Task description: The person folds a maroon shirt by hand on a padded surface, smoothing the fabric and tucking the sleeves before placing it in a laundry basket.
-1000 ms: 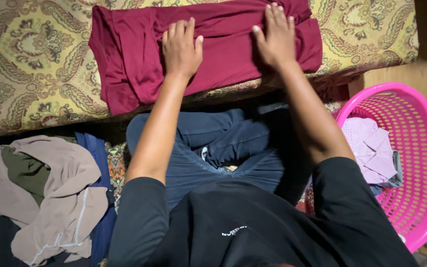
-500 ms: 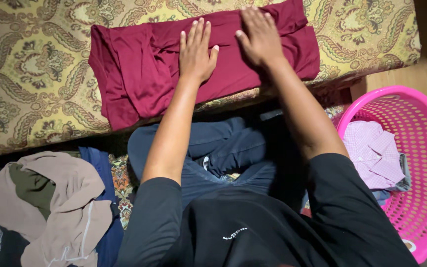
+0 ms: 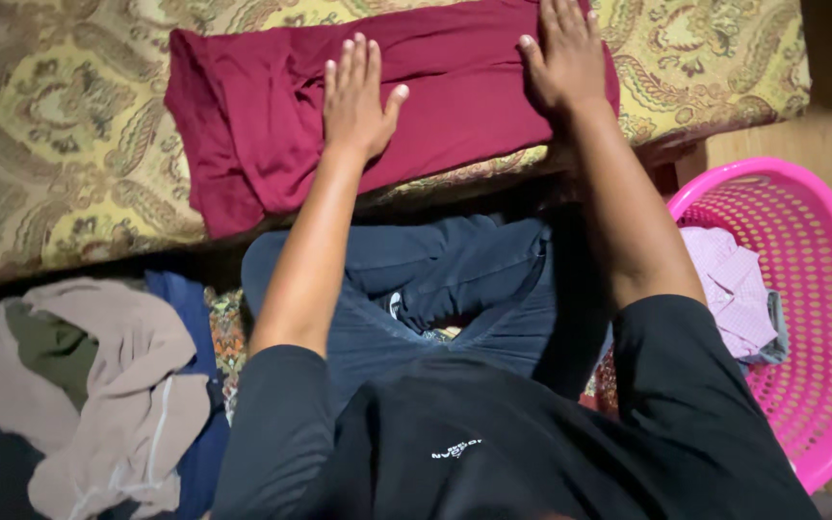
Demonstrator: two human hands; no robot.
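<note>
A folded maroon garment point(image 3: 252, 125) lies on a mattress with a yellow paisley cover point(image 3: 60, 144). My left hand point(image 3: 358, 96) rests flat on the middle of the garment, fingers together and thumb out. My right hand point(image 3: 568, 53) presses flat on the garment's right end, near the top of the picture. Neither hand grips anything.
A pink plastic laundry basket point(image 3: 811, 289) stands at the right on a wooden floor, with a lilac checked shirt point(image 3: 729, 289) inside. A heap of beige, olive and blue clothes point(image 3: 98, 385) lies at the lower left. My legs in dark blue trousers point(image 3: 435, 279) are below the mattress edge.
My right hand has slid to the right along the garment, away from my left hand. My left hand has shifted slightly left. The hands were close together half a second ago.
</note>
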